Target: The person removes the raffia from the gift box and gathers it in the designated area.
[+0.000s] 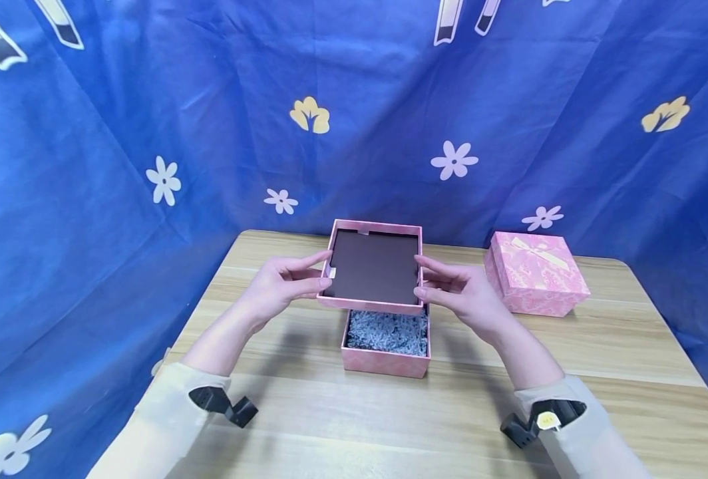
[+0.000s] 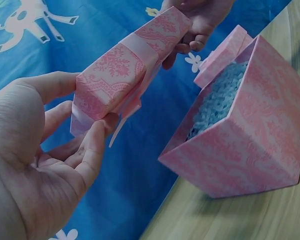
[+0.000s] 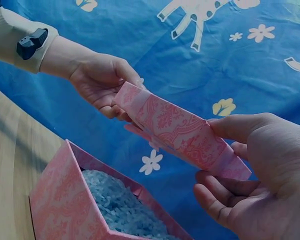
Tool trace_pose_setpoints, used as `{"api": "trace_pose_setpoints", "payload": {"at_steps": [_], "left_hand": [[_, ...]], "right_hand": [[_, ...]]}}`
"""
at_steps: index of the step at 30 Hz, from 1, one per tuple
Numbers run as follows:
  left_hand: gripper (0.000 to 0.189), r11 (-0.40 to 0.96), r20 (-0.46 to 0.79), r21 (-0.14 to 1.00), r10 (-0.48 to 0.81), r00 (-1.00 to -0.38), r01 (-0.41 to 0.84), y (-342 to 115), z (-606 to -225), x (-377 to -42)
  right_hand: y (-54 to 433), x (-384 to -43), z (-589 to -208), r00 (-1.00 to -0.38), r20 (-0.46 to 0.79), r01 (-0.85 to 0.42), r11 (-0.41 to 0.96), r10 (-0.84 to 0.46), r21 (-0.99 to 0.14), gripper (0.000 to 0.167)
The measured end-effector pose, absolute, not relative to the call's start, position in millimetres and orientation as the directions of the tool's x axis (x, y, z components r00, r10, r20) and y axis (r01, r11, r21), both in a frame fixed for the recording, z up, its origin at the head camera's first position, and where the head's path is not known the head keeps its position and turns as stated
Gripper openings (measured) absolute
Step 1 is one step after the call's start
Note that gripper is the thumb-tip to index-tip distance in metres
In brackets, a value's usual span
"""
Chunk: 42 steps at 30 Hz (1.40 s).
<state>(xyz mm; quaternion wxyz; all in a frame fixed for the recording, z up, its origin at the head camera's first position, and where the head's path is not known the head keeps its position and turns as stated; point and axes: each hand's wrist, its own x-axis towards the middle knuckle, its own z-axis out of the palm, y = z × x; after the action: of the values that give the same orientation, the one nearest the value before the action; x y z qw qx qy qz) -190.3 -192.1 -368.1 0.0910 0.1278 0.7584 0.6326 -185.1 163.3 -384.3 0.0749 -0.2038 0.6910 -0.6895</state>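
Note:
Both hands hold a pink patterned box lid (image 1: 373, 266) up over a box, its dark inner side turned toward me. My left hand (image 1: 282, 283) pinches the lid's left edge between thumb and fingers. At the opposite edge, my right hand (image 1: 458, 293) grips it the same way. A ribbon hangs on the lid's outer face, seen in the left wrist view (image 2: 132, 107). Below the lid stands the pink box base (image 1: 384, 362), uncovered, with pale blue shredded paper (image 1: 390, 330) inside. The lid overlaps the back of the base in the head view.
A second pink box (image 1: 539, 273), lid on and with a cream bow, stands at the back right of the wooden table (image 1: 306, 412). A blue patterned cloth (image 1: 366, 80) hangs behind the table and at its sides.

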Motion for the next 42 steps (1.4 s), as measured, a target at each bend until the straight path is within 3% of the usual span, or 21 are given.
{"api": "trace_pose_setpoints", "payload": {"at_steps": [24, 36, 42], "left_hand": [[0.058, 0.197, 0.012, 0.978, 0.263, -0.965, 0.066, -257, -375, -184], [0.059, 0.275, -0.017, 0.960, 0.214, -0.977, 0.044, -291, -385, -179], [0.057, 0.243, -0.019, 0.969, 0.209, -0.978, 0.033, -306, -390, -177]], "right_hand": [[98, -200, -392, -0.868, 0.159, -0.204, 0.047, -0.470, -0.978, 0.062], [67, -200, -397, -0.837, 0.136, -0.222, 0.102, -0.529, -0.970, 0.066], [50, -205, -400, -0.822, 0.124, -0.226, 0.117, -0.556, -0.967, 0.067]]}}
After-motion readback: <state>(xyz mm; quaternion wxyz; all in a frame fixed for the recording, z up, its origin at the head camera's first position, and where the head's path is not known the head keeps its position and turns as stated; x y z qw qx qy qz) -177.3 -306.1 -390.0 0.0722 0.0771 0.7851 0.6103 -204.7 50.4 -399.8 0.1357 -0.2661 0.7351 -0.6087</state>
